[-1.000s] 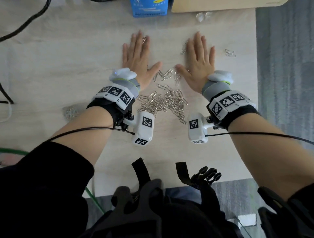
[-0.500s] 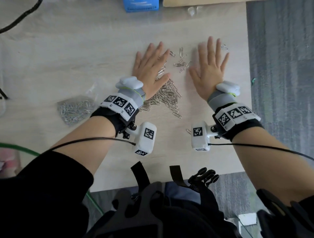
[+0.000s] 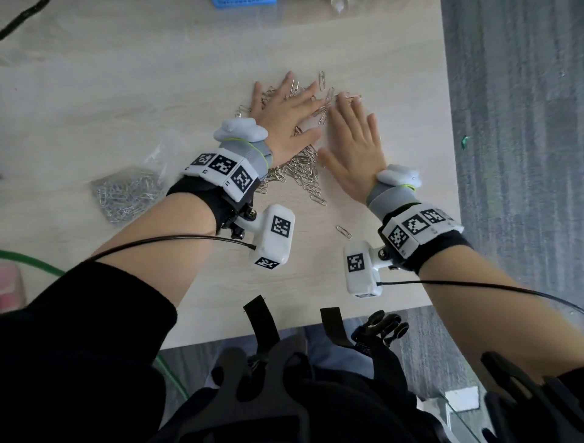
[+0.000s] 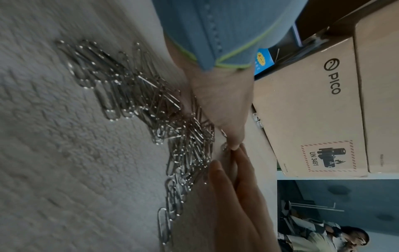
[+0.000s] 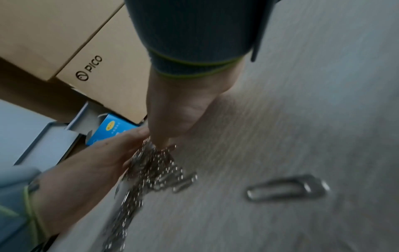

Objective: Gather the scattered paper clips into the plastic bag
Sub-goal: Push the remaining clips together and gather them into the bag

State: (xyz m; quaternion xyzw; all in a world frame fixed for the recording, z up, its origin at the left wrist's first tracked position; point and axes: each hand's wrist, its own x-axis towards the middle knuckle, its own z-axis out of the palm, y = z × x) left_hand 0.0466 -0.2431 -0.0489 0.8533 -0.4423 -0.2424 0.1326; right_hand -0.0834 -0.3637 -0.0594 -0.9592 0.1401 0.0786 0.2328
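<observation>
Both hands had been drawn together, left hand (image 3: 284, 126) and right hand (image 3: 354, 151) laid flat with fingers straight, clips (image 3: 303, 170) heaped between the palms. One clip (image 3: 343, 231) was left behind the right wrist, others beyond the fingertips, likely missed; the bag (image 3: 132, 189) lay well left of the left wrist.

Wood table (image 3: 126, 95) w/ clips (image 3: 303, 170), bag (image 3: 126, 193)

A light wood-grain table (image 3: 126, 95) meets grey carpet (image 3: 521, 126) along its right edge. At the far edge sits a blue box (image 3: 243, 2), with tan cardboard cartons printed "PICO" (image 4: 313, 102) stacked behind it, one bearing a "UN 3481" battery label (image 4: 326, 156). A green cable (image 3: 28, 257) and a black cable (image 3: 19, 17) cross at left.
</observation>
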